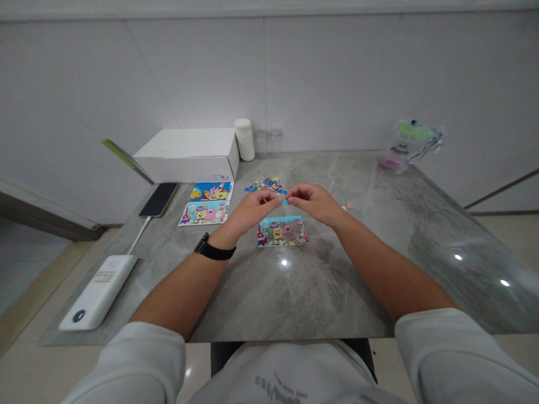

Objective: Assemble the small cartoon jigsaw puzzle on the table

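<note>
My left hand and my right hand meet above a small cartoon jigsaw puzzle lying flat on the grey marble table. Both hands are pinched; between their fingertips sits a small blue puzzle piece. The puzzle frame is partly filled, with a gap on its right side. Just behind the hands lies a heap of loose puzzle pieces. A black band circles my left wrist.
Two cartoon picture cards lie to the left, beside a black phone cabled to a white power bank. A white box, a white jar and two glass jars stand at the back. A plastic bag sits far right. One stray piece lies right.
</note>
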### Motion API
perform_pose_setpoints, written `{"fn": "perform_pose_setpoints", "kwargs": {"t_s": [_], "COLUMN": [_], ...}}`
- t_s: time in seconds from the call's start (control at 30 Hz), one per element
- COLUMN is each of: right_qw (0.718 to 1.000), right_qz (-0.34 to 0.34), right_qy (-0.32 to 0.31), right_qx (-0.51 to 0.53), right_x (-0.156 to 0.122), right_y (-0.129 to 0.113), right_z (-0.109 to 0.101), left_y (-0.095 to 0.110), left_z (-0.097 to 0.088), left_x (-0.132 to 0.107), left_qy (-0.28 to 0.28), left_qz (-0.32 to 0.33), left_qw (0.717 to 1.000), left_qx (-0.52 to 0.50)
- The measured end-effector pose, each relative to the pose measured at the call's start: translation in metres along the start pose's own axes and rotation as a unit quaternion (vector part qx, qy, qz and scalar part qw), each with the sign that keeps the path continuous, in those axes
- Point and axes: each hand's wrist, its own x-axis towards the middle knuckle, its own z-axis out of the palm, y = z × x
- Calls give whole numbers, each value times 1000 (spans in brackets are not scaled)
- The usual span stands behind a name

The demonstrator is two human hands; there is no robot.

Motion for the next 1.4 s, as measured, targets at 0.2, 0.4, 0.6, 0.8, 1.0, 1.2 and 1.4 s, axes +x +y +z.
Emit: {"fn": "perform_pose_setpoints", "kwargs": {"t_s": [0.2, 0.4, 0.6, 0.8, 1.0, 1.2, 1.4], "right_qw": [1000, 1000, 1000, 1000, 1000, 999, 998], "right_qz": [5, 3, 6, 8, 5, 15, 8], "right_qy": [-2, 8, -15, -4, 9, -25, -56], "right_qx": [13, 28, 12, 10, 5, 38, 40], "right_x": [-1, -3, -3, -2, -1, -3, -6], "right_y": [-1, -5, -1, 1, 2, 5, 5], "right_z": [3, 5, 7, 6, 7, 16, 21], "left_y": [-7, -4, -2, -2, -6, -5, 2], "left_z": [1, 0, 0, -1, 2, -2, -9], "left_x": [3, 1, 1, 3, 2, 3, 0], "left_qy": [-4, 2, 9, 32, 2, 13, -23], "left_qz": [-4, -7, -27, -44, -2, 5, -26], "left_qw": [1000, 1000, 999, 998, 1000, 1000, 999], "left_qx": [-6, 10, -16, -26, 9, -6, -1]}}
